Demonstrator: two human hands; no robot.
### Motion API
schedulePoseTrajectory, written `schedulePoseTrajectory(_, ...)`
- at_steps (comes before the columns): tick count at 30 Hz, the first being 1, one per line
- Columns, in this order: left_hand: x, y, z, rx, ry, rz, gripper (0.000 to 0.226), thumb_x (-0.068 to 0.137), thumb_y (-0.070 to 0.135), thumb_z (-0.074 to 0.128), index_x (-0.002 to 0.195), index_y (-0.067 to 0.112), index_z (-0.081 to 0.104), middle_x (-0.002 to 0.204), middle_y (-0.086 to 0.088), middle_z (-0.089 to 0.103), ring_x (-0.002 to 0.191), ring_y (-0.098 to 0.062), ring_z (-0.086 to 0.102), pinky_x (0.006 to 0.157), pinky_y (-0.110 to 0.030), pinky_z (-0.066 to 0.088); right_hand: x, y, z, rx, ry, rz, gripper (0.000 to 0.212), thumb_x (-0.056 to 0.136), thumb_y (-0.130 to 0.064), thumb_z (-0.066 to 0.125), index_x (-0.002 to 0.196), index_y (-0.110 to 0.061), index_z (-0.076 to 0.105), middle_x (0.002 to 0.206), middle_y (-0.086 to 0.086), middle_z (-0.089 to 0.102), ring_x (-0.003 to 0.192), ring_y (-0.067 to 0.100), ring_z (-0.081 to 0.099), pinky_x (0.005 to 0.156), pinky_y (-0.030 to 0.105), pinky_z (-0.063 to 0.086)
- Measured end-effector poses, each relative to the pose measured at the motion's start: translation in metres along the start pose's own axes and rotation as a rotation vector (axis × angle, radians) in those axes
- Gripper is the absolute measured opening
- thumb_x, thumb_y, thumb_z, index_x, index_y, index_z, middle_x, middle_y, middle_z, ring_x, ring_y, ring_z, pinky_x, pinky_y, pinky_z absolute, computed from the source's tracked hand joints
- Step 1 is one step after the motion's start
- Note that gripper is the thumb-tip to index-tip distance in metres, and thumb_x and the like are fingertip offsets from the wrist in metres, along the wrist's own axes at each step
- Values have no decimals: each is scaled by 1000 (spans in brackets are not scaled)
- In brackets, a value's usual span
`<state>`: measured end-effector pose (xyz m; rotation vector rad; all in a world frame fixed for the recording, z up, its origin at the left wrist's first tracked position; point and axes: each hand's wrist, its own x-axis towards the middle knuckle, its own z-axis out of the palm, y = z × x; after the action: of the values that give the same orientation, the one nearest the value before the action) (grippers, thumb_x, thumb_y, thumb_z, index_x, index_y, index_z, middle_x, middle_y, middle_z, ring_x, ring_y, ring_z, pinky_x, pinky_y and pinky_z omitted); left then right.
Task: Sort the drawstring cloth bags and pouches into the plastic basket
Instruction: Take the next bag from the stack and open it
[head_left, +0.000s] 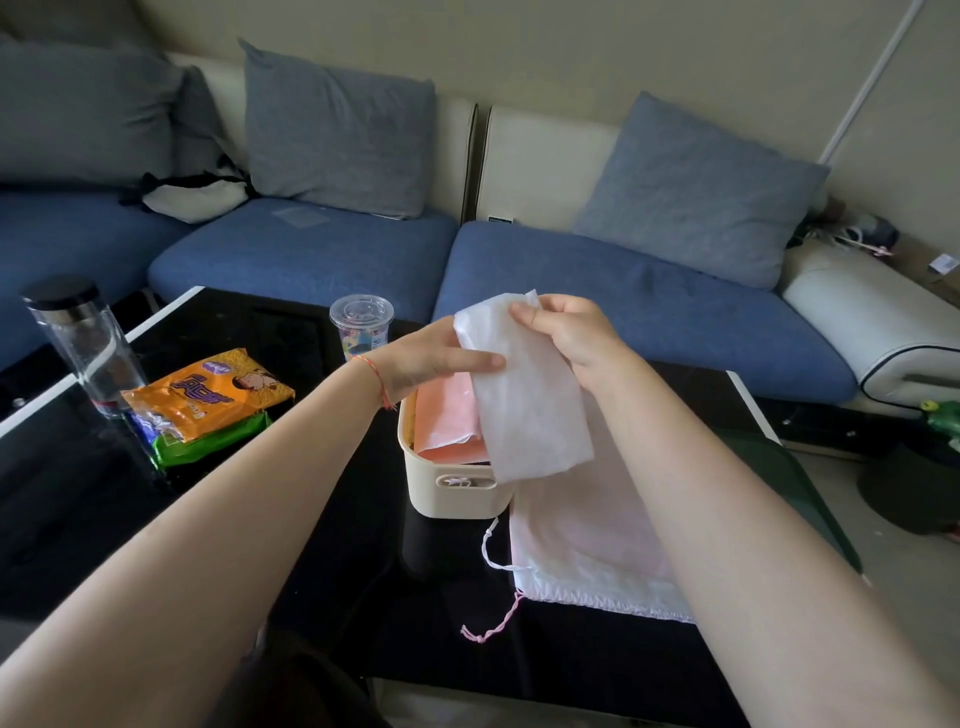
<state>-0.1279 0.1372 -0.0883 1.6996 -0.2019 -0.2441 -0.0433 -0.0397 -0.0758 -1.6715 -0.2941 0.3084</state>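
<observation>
I hold a folded white cloth pouch (524, 395) above the cream plastic basket (447, 493). My right hand (566, 338) pinches the pouch's top edge. My left hand (431, 361) holds its left side, thumb lying across the front and fingers behind. Inside the basket lies a folded pink pouch (447, 415). A large pale pink drawstring bag (587, 540) lies flat on the black table to the right of the basket, its white and pink cords (493, 618) trailing toward me.
On the black glass table (104, 509): a clear bottle with a black cap (83, 353) at left, an orange snack packet (208, 395) on a green one, and a lidded plastic cup (361, 325). A blue sofa with cushions (623, 301) runs behind.
</observation>
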Motion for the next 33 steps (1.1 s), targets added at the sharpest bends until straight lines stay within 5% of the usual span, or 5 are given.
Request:
schedulePoseTrajectory(8,9,-12,-8,-133,448,-23,43,79,17,72,115,-3,63,109,-20,68,98,-31,66,94,-44,52,9,7,16,75,-19,116,55,83,-36,77,127,-25,47,123,4,63,94,19,68,78,36,56)
schedulePoseTrajectory(13,16,-31,-20,236,644,-24,77,90,16,62,152,30,17,108,-15,60,97,-27,61,92,-40,51,19,31,38,-45,-13,154,96,82,-16,77,151,-41,14,136,-3,44,107,25,61,89,42,55)
schedulePoseTrajectory(21,27,-56,8,983,339,-114,49,97,18,39,147,15,36,154,-11,27,143,-30,24,116,-39,19,40,71,64,-553,7,83,12,89,-20,58,98,-19,66,96,3,61,91,22,55,70,27,45)
schedulePoseTrajectory(27,31,-75,26,1178,162,-331,68,98,49,26,154,24,-4,163,-5,-1,150,-25,-1,119,-50,8,33,56,47,-1085,-107,-83,31,97,-16,47,118,-15,70,127,10,55,112,30,56,90,27,43)
schedulePoseTrajectory(33,35,-69,38,1229,148,-432,89,76,80,31,149,40,1,158,-16,11,145,-34,9,113,-56,11,27,82,18,-1134,-12,-98,32,100,-21,39,130,-13,46,132,11,41,121,35,46,97,44,42)
